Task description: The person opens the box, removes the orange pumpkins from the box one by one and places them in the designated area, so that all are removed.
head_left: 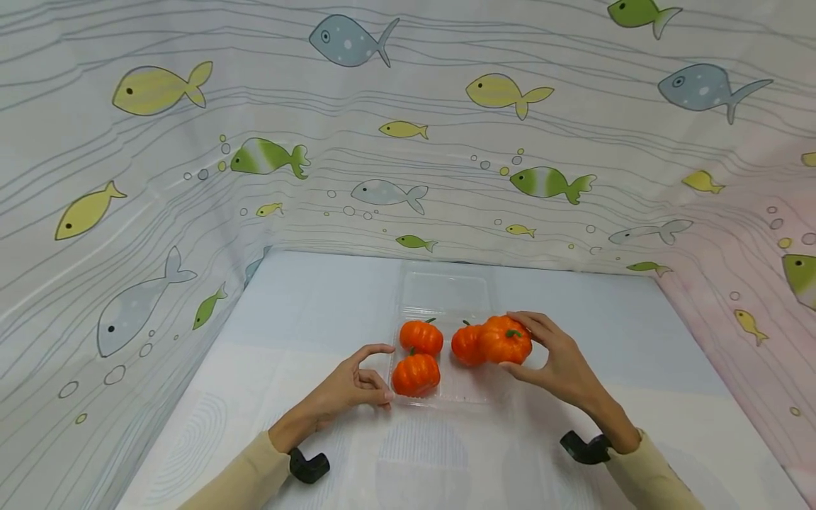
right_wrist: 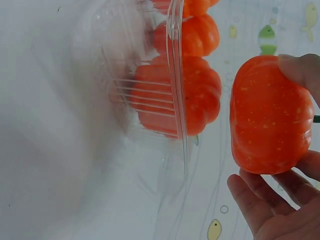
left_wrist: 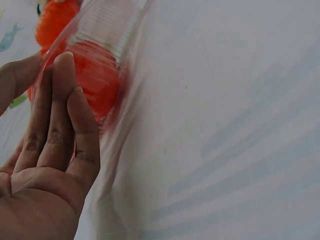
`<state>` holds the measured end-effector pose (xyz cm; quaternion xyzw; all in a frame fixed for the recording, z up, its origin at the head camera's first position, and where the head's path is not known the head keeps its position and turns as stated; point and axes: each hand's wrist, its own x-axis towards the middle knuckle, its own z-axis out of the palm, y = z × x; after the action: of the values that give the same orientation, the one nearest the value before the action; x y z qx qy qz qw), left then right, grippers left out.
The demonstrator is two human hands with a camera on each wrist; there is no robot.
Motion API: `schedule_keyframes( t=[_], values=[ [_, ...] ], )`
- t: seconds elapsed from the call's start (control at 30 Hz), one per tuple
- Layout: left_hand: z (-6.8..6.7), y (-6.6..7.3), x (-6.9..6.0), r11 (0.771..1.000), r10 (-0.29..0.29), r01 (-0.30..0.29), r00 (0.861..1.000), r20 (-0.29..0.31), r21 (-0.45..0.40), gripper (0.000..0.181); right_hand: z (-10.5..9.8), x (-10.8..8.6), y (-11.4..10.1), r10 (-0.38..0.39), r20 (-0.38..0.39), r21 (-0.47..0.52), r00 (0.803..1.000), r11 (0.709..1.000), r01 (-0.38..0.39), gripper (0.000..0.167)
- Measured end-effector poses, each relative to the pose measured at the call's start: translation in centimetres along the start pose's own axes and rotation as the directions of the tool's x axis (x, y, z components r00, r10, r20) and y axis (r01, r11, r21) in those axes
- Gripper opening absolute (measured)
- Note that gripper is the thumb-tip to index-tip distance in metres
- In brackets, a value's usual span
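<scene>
My right hand [head_left: 561, 365] grips an orange toy pumpkin [head_left: 500, 340] with a green stem, its fingers and thumb spread around the sides. In the right wrist view this pumpkin [right_wrist: 270, 117] is held apart from the clear plastic container [right_wrist: 177, 85]. Several other orange pumpkins sit in that container, two on its left side [head_left: 416, 375] and one partly hidden behind the held one [head_left: 465, 345]. My left hand [head_left: 347, 382] is at the container's left edge. In the left wrist view, the fingers [left_wrist: 62, 85] lie against the outside of its wall, only gently bent.
The container's clear lid [head_left: 445, 289] lies folded back behind it on the pale table cover [head_left: 319, 304]. A white curtain with printed fish [head_left: 382, 191] surrounds the table at the back and sides. Black straps [head_left: 309, 467] sit at both wrists.
</scene>
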<state>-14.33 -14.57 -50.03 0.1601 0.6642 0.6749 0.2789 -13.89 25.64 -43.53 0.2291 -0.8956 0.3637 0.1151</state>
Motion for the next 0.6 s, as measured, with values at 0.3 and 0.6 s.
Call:
schedule_keyframes(
  t=[0.3,0.6],
  values=[
    [-0.1,0.1,0.0,1.000,0.000,0.000,1.000,0.001,0.001,0.084,-0.4,0.0,0.9,0.003,-0.039,-0.029,0.999,1.000,-0.004,0.081],
    [-0.1,0.0,-0.2,1.000,0.013,-0.013,1.000,0.015,-0.004,0.084,-0.7,0.3,1.7,0.025,-0.068,-0.024,0.997,0.999,-0.027,0.078]
  ],
)
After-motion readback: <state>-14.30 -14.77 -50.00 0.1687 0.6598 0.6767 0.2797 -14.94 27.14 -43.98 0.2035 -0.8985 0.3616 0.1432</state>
